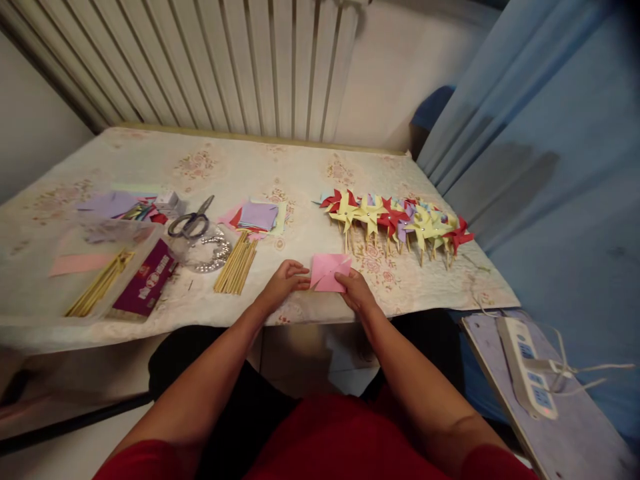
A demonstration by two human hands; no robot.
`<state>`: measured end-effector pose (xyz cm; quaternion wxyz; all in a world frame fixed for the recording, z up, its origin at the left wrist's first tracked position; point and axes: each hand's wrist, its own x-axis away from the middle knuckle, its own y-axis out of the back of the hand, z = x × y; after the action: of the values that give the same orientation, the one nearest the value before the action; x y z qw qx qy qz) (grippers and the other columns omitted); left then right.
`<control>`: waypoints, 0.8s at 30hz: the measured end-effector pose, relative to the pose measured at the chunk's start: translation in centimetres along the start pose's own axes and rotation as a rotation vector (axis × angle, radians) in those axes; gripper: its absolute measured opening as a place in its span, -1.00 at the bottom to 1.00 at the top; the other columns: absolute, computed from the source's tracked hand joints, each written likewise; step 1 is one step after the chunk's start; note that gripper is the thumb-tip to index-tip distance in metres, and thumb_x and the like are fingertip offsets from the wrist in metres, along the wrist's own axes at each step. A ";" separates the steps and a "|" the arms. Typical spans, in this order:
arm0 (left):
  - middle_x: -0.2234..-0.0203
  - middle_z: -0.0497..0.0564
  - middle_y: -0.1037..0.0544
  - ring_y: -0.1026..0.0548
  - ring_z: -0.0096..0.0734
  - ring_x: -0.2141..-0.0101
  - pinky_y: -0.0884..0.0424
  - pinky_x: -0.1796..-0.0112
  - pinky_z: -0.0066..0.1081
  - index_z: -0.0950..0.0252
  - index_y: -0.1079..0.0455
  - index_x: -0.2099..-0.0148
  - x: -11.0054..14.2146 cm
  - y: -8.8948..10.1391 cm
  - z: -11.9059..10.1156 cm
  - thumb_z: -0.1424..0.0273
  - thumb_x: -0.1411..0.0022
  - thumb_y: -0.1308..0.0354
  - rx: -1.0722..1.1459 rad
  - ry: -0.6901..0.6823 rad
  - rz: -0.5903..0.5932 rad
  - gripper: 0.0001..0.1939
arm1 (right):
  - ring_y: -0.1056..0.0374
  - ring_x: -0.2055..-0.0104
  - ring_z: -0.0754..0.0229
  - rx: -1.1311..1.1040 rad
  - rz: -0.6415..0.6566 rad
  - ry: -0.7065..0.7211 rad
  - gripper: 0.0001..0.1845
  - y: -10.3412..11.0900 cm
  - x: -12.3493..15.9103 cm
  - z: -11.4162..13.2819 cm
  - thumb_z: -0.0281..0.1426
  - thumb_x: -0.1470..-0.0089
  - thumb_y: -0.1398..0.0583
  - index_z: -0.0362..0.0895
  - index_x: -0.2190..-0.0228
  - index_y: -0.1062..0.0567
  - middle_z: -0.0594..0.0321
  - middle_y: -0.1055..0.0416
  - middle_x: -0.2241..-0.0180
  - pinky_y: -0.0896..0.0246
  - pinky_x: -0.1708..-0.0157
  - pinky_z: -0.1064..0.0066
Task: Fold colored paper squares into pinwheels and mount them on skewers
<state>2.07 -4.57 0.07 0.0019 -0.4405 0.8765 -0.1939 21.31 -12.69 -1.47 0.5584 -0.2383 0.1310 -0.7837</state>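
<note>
A square of pink paper (325, 268) with slits running in from its corners is held above the near edge of the table. My right hand (356, 291) pinches its right side, thumb on top. Beside the left edge of the paper is my left hand (285, 285), its fingers apart and their tips at or just short of the paper; contact is hard to tell. Left of my hands lie a bundle of thin wooden sticks (236, 267) and a stack of coloured paper squares (259, 217). Paper pinwheels (395, 219) in red, yellow and purple stand in a cluster to the right.
Scissors (193, 221) lie by a round clear case of silvery pins (207, 252). A clear plastic box (107, 293) with sticks and a purple label is farther left, near more paper (107, 203). A power strip (526, 367) sits on a board at the right.
</note>
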 end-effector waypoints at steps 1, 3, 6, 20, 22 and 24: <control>0.11 0.11 -0.51 -0.58 -0.36 0.25 -0.46 0.12 -0.21 0.29 -0.25 0.14 -0.2 0.3 -0.2 0.44 -0.08 -0.21 -0.026 -0.009 0.043 -0.71 | -0.46 0.36 0.14 0.006 -0.012 -0.001 -0.67 -0.1 -0.1 0.0 -0.33 0.23 -0.39 -0.13 0.34 -0.51 0.27 -0.55 0.44 -0.37 0.25 0.28; 0.12 0.11 -0.52 -0.57 -0.37 0.24 -0.45 0.11 -0.25 0.31 -0.30 0.17 -0.6 0.7 -0.7 0.41 -0.11 -0.19 -0.088 -0.012 0.108 -0.78 | -0.46 0.36 0.14 0.015 -0.030 -0.004 -0.67 -0.2 -0.2 0.0 -0.33 0.23 -0.39 -0.13 0.34 -0.52 0.27 -0.55 0.44 -0.37 0.26 0.28; 0.19 0.09 -0.53 -0.55 -0.40 0.27 -0.46 0.16 -0.31 0.33 -0.36 0.15 -1.1 1.0 -1.1 0.41 -0.10 -0.15 -0.139 0.009 0.135 -0.77 | -0.46 0.38 0.14 0.030 -0.037 -0.010 -0.66 -0.3 -0.3 0.1 -0.33 0.23 -0.40 -0.14 0.33 -0.52 0.26 -0.56 0.42 -0.37 0.27 0.28; 0.42 -0.02 -0.53 -0.48 -0.40 0.41 -0.41 0.31 -0.37 0.33 -0.45 0.14 -2.5 2.0 -0.8 0.37 -0.08 -0.10 -0.364 -0.104 0.161 -0.72 | -0.48 0.25 0.06 0.124 -0.026 -0.003 -0.66 -2.4 -1.5 -0.2 -0.33 0.24 -0.40 -0.13 0.33 -0.53 0.24 -0.56 0.40 -0.37 0.21 0.24; 0.39 -0.01 -0.54 -0.48 -0.40 0.38 -0.40 0.30 -0.38 0.32 -0.46 0.17 -2.7 2.3 -0.7 0.37 -0.06 -0.11 -0.396 -0.142 0.144 -0.73 | -0.48 0.26 0.06 0.135 -0.024 -0.005 -0.67 -2.6 -1.8 -0.3 -0.33 0.24 -0.39 -0.13 0.35 -0.52 0.25 -0.56 0.42 -0.37 0.22 0.25; 0.37 -0.01 -0.54 -0.48 -0.40 0.37 -0.40 0.28 -0.38 0.32 -0.46 0.20 -2.9 2.5 -0.7 0.37 -0.03 -0.14 -0.411 -0.168 0.134 -0.75 | -0.48 0.27 0.07 0.154 -0.022 0.000 -0.67 -2.8 -2.0 -0.4 -0.33 0.24 -0.39 -0.13 0.35 -0.51 0.26 -0.55 0.42 -0.36 0.23 0.26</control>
<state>1.83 -0.75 -0.61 -0.0021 -0.3870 0.9217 0.0264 19.37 -9.87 -1.00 0.5666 -0.1959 0.0678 -0.7975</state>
